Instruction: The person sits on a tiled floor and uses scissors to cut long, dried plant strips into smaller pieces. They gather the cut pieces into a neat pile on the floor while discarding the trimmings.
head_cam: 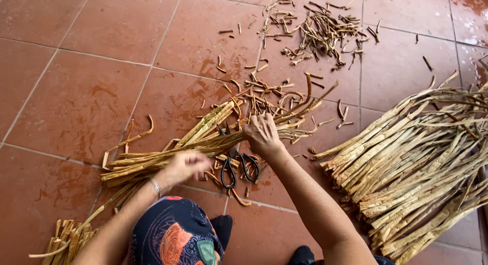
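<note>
patterned knee (pixel 173 234) | both hands grip strip bundle (pixel 203 138) | scissors (pixel 236 166) beneath

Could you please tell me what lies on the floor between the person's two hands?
Black-handled scissors lie between left hand and right hand, under the bark strips, in the head view.

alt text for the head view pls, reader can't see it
Two bare hands, left hand and right hand, grip a bundle of long tan bark strips over black-handled scissors on a red-brown tiled floor. A bigger strip pile lies right, dark trimmings beyond.
</note>
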